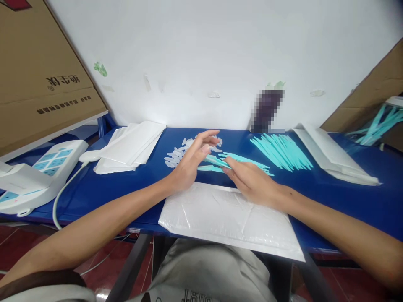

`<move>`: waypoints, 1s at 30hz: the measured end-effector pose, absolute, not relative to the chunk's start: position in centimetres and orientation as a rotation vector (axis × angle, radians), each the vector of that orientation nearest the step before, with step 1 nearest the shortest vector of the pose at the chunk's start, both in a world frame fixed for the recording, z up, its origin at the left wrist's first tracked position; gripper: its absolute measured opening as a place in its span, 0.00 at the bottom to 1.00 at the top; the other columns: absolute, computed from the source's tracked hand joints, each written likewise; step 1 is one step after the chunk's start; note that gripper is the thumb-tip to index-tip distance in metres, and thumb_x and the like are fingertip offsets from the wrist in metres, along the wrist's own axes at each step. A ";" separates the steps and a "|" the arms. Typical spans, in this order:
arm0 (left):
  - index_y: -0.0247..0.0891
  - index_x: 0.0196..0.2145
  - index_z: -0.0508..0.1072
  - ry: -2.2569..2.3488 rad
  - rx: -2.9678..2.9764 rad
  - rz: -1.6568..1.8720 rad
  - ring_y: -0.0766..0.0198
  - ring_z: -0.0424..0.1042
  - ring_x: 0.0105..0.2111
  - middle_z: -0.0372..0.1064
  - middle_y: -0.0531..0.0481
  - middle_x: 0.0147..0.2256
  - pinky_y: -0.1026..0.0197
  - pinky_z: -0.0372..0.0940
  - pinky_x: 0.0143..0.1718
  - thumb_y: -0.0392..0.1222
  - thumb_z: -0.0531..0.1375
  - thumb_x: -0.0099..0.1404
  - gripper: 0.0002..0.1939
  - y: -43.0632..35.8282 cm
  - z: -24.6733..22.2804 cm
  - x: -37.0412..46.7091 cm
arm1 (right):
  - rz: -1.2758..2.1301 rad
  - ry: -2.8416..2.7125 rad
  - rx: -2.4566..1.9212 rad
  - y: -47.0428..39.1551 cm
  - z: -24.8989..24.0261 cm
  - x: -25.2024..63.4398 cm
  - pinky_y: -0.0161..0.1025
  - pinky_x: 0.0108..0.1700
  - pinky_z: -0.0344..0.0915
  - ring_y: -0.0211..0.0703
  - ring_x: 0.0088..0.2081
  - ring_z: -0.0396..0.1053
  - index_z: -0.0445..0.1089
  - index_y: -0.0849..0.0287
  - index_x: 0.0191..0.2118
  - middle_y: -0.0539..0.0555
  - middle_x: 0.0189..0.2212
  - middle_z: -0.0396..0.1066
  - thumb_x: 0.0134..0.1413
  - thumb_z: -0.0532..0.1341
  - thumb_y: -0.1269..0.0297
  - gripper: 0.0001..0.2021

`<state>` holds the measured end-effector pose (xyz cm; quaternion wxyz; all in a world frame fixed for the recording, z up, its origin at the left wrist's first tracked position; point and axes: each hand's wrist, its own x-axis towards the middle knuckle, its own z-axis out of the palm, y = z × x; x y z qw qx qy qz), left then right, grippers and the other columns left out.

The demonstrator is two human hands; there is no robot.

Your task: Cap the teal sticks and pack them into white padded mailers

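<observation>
Two bare hands meet above a blue table [126,191]. The right hand [252,178] is closed, pinching a few teal sticks [217,161] between thumb and fingers; they point toward the left hand [186,168]. That hand is open, its fingers raised and loosely curled, with its thumb close to the sticks' far ends; whether it touches them, I cannot tell. Just beyond the right hand lie some loose teal strips [247,159], and farther right a larger teal pile [283,152], spread in a slanting row. Small clear pieces [176,157] are scattered behind and beside the left hand. A padded white mailer [233,222] lies beneath the wrists, overhanging the table's front edge. White envelopes [135,147] are stacked at left, near a power strip [59,161], and another white mailer [336,157] rests at right, past the pile.
</observation>
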<state>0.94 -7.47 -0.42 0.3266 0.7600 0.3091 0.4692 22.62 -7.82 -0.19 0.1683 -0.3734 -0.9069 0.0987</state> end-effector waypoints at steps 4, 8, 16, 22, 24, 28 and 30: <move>0.47 0.62 0.64 0.794 2.160 1.105 0.53 0.63 0.62 0.63 0.44 0.62 0.49 0.61 0.62 0.56 0.45 0.77 0.23 -7.8 -0.2 0.3 | 0.278 -2.597 -1.098 -7.6 0.3 23.6 0.40 0.32 0.54 0.45 0.32 0.68 0.61 0.56 0.48 0.53 0.34 0.72 0.73 0.45 0.58 0.12; 0.44 0.58 0.68 0.855 2.316 1.089 0.55 0.66 0.58 0.67 0.43 0.56 0.49 0.61 0.61 0.52 0.46 0.78 0.20 -7.1 -0.6 -0.2 | 0.166 -2.653 -1.227 -7.3 0.5 24.3 0.40 0.33 0.56 0.49 0.37 0.73 0.62 0.57 0.52 0.56 0.40 0.75 0.73 0.45 0.57 0.15; 0.40 0.53 0.70 1.000 2.657 0.905 0.54 0.68 0.50 0.69 0.42 0.49 0.49 0.64 0.53 0.46 0.50 0.77 0.15 -6.6 -1.3 -0.9 | -0.075 -2.796 -1.259 -8.2 0.6 24.0 0.41 0.32 0.56 0.50 0.38 0.74 0.69 0.61 0.49 0.59 0.41 0.75 0.64 0.53 0.64 0.13; 0.39 0.47 0.75 1.046 2.719 0.768 0.54 0.68 0.48 0.70 0.43 0.45 0.50 0.65 0.50 0.39 0.53 0.74 0.12 -6.7 -1.9 -0.4 | -0.044 -2.823 -1.207 -8.2 1.3 24.4 0.43 0.32 0.61 0.51 0.37 0.74 0.72 0.62 0.53 0.59 0.43 0.76 0.59 0.58 0.62 0.18; 0.39 0.46 0.75 1.054 2.714 0.776 0.55 0.69 0.47 0.70 0.43 0.45 0.50 0.65 0.49 0.39 0.53 0.74 0.12 -6.6 -1.9 -0.4 | 0.037 -2.828 -1.154 -7.9 1.6 24.8 0.45 0.36 0.65 0.53 0.40 0.75 0.72 0.61 0.55 0.60 0.46 0.76 0.62 0.59 0.57 0.20; 0.39 0.46 0.76 1.041 2.697 0.769 0.55 0.69 0.47 0.71 0.44 0.45 0.51 0.66 0.48 0.38 0.53 0.74 0.12 -6.5 -2.0 -0.5 | 0.277 -2.808 -1.014 -7.2 2.2 25.7 0.46 0.43 0.69 0.53 0.46 0.75 0.72 0.58 0.57 0.59 0.49 0.77 0.62 0.60 0.46 0.26; 0.40 0.46 0.76 1.033 2.682 0.760 0.55 0.69 0.47 0.72 0.44 0.44 0.52 0.66 0.48 0.37 0.52 0.73 0.12 -6.4 -2.0 -0.6 | 0.324 -2.769 -0.946 -6.8 2.4 26.1 0.44 0.41 0.69 0.50 0.43 0.76 0.74 0.57 0.54 0.58 0.45 0.78 0.61 0.61 0.43 0.25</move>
